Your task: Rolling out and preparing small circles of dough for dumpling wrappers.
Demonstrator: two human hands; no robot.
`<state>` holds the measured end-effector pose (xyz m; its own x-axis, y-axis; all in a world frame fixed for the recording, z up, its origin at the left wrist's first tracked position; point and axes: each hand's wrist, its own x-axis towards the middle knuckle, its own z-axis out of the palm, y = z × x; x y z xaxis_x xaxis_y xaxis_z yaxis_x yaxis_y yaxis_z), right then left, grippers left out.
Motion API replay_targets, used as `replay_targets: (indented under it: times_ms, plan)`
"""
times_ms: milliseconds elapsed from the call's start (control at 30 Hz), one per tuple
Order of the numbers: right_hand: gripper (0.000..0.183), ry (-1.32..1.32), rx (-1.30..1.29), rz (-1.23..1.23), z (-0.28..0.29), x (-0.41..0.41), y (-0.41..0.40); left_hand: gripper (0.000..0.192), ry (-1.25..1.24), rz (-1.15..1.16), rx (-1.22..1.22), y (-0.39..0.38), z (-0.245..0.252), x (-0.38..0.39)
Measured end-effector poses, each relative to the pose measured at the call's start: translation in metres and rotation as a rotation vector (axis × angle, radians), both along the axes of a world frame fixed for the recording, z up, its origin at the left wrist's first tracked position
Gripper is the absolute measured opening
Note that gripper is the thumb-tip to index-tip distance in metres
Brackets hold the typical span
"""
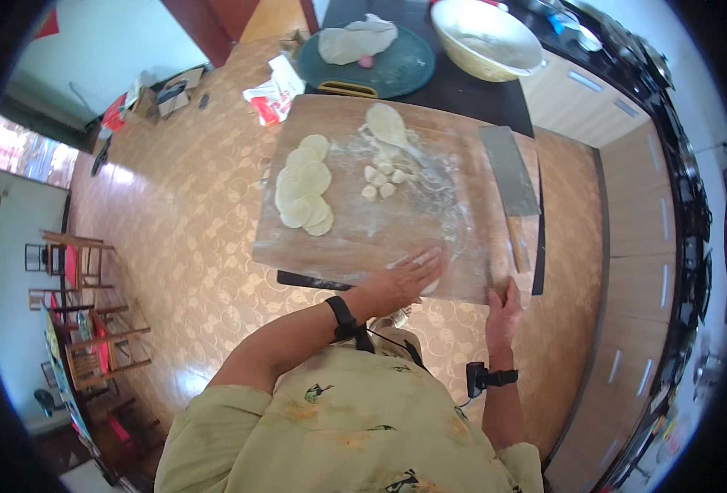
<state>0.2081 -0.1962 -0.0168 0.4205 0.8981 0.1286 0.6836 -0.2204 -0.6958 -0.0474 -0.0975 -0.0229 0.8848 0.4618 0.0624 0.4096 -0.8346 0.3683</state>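
Observation:
My left hand (403, 278) lies palm down near the front edge of a floured wooden board (345, 256), its fingers stretched out and slightly blurred. Part of a pale dough piece (431, 286) shows beneath it. At the board's right side, my right hand (504, 307) is closed around the near end of what looks like a wooden rolling pin (485, 209), blurred along its length. Overlapping round dough wrappers (305, 182) lie on the left of the board. Several small dough lumps (383, 179) sit mid-board, below a larger flattened dough piece (386, 124).
Right of the rolling pin lies a cleaver (511, 172), its wooden handle towards me. Behind the board are a green round board (400, 77) bearing a white cloth (357, 43) and a large bowl (486, 46). Cabinets (637, 215) line the right; wooden chairs (101, 351) stand far left.

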Motion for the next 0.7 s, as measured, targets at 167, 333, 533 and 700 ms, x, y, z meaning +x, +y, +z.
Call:
replay_targets:
  times_ms: [167, 333, 533, 700]
  plan:
    - [0.049, 0.049, -0.083, -0.062, -0.007, 0.001, 0.000, 0.051, -0.216, 0.072, -0.366, -0.004, 0.017, -0.059]
    - [0.049, -0.049, -0.114, -0.001, 0.000, -0.001, 0.004, 0.056, -0.148, 0.508, 0.080, 0.023, 0.040, -0.128]
    - [0.049, -0.039, -0.107, 0.059, 0.003, 0.001, 0.003, 0.051, -0.307, 0.703, 0.012, 0.067, 0.048, -0.099]
    - [0.050, -0.051, -0.189, 0.005, 0.007, -0.005, 0.006, 0.022, -0.289, 0.876, -0.082, 0.104, 0.023, -0.053]
